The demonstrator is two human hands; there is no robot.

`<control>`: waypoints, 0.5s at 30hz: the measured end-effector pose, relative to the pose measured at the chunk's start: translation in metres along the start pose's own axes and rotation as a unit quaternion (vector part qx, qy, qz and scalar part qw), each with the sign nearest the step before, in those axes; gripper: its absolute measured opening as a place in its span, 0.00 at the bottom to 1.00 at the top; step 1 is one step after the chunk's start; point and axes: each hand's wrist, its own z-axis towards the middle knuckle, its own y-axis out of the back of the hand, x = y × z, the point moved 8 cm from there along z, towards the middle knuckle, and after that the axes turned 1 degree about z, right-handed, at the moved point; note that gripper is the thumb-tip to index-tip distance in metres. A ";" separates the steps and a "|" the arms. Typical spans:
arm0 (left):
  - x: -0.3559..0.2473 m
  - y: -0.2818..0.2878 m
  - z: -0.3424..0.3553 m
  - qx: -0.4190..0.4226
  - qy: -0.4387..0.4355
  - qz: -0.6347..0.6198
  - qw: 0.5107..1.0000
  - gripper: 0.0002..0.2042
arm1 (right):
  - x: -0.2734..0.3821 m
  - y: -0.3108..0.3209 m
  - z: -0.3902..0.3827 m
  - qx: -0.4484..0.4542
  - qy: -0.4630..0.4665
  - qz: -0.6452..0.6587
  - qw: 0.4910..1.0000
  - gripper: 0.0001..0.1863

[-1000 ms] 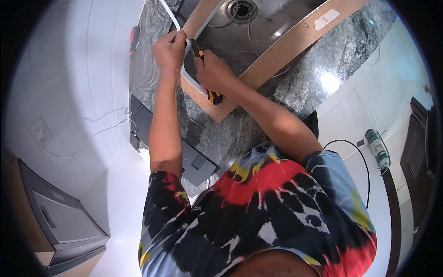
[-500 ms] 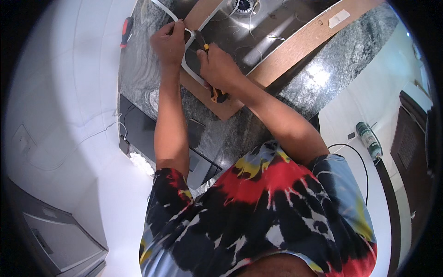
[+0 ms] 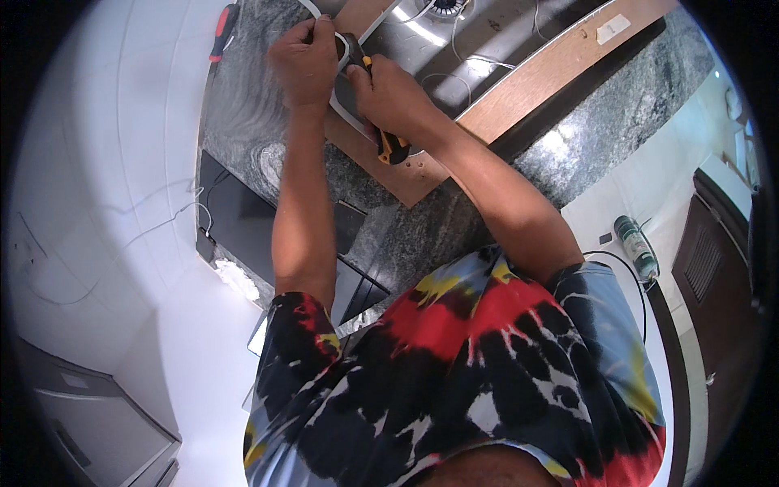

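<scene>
My left hand (image 3: pixel 304 65) pinches a white cable (image 3: pixel 345 116) between thumb and fingers at the upper left. That cable loops down from above, passes between my hands and curves below them. My right hand (image 3: pixel 396 97) is wrapped round pliers with black and yellow handles (image 3: pixel 393 150). Their dark jaws point up toward the cable beside my left fingertips; whether they bite on it I cannot tell. Both hands are above the corner of a brown wooden frame (image 3: pixel 519 88) that edges a shiny metal sink (image 3: pixel 487 36).
A red and black screwdriver (image 3: pixel 222 34) lies at the left edge of the grey stone counter (image 3: pixel 243 97). By my left forearm is a flat black panel (image 3: pixel 251 215). Thin wires cross the sink near its drain (image 3: pixel 448 6). A green canister (image 3: pixel 637 247) is at the far right.
The view has shifted slightly. My hands have moved a little up and right in the picture, the pliers still beside the cable. My grips look unchanged.
</scene>
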 end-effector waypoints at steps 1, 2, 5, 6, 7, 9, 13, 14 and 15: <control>0.002 0.001 -0.001 0.001 0.006 0.003 1.000 0.13 | -0.001 -0.001 -0.001 -0.001 -0.001 -0.002 1.000 0.21; 0.002 -0.002 -0.001 0.008 -0.005 0.019 1.000 0.13 | -0.005 -0.001 0.001 -0.001 0.007 -0.005 1.000 0.20; 0.006 -0.002 0.008 0.036 -0.017 0.073 0.997 0.14 | -0.006 0.000 0.005 0.028 0.006 0.036 0.999 0.19; 0.009 0.000 0.013 0.055 -0.004 0.090 0.994 0.16 | -0.005 0.006 0.004 0.054 -0.015 0.082 0.995 0.18; 0.009 0.001 0.011 0.082 0.013 0.108 0.991 0.17 | -0.003 0.008 -0.003 0.078 -0.043 0.131 0.987 0.18; 0.008 0.018 0.007 0.134 0.025 0.184 0.973 0.21 | -0.004 0.004 -0.005 0.090 -0.056 0.145 0.984 0.18; -0.048 0.022 -0.014 0.165 -0.059 0.319 0.931 0.27 | -0.001 0.011 0.000 0.052 -0.040 0.064 0.996 0.19; -0.049 0.019 -0.016 0.161 -0.036 0.325 0.931 0.27 | -0.002 0.010 0.000 0.058 -0.037 0.059 0.996 0.19; -0.049 0.015 -0.019 0.157 -0.015 0.331 0.930 0.27 | -0.003 0.010 0.001 0.063 -0.034 0.054 0.996 0.19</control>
